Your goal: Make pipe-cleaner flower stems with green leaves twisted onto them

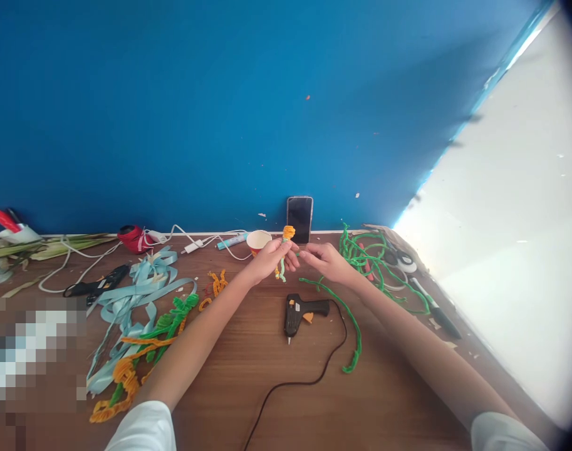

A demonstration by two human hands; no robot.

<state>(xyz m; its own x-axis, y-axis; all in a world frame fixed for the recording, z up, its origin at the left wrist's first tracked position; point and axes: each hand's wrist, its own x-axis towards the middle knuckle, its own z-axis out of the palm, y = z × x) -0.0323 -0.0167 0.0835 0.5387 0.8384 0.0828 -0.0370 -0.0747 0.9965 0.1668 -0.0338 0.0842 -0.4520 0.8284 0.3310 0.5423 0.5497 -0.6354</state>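
My left hand (268,260) is closed around a small flower shape (289,232) made of orange fuzzy pipe cleaner. Below the fingers hang pale green and yellowish strands of its stem. Close beside it on the right, my right hand (327,262) has thumb and forefinger pinched together near the stem. A hint of green shows at those fingertips, too small to make out. Beneath the hands lies a black glue gun (294,315) with an orange trigger, its nozzle toward me. A long green pipe cleaner (354,319) curves over the table to its right.
A phone (299,216) leans upright on the blue wall behind a paper cup (259,240). Tangled green pipe cleaners (373,260) lie at right, near a knife (443,316). Left are light blue ribbon (135,291), orange-green pieces (126,373), a second glue gun (104,283) and white cables (192,245).
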